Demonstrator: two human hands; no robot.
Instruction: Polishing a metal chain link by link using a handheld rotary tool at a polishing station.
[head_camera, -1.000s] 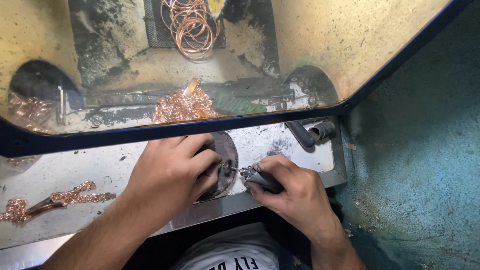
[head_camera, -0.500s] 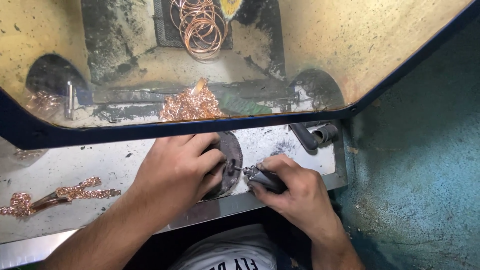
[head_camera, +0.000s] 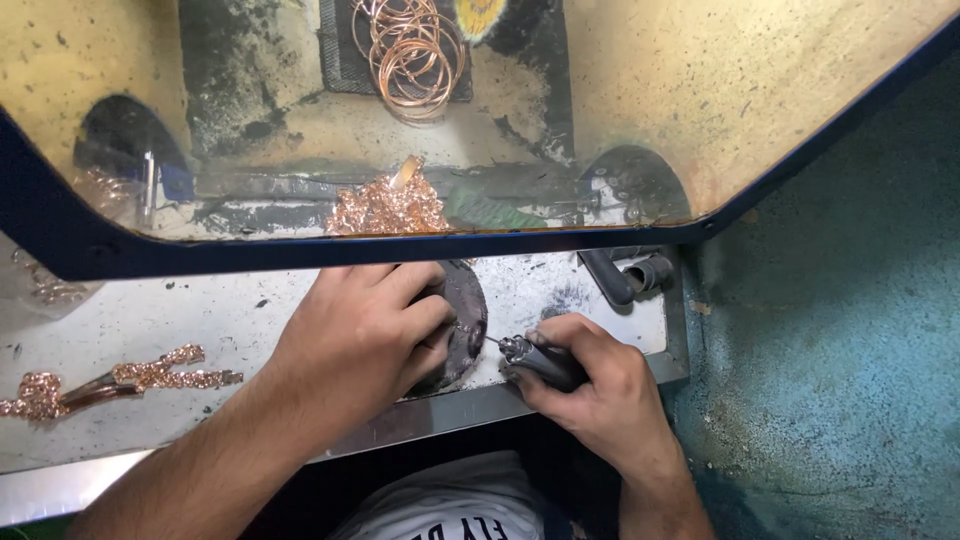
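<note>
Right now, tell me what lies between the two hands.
In the head view, a dark round block and the rotary tool's thin bit lie between left hand and right hand.

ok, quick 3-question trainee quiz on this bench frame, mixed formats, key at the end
1. True or false: the right hand holds a dark pen-like rotary tool.
2. The left hand rests on: A) a dark round pad B) the copper wire coils C) the grey pipe
3. Fill in: the copper-coloured chain lies toward the person's ____ side of the bench.

Key: 1 true; 2 A; 3 left.
</note>
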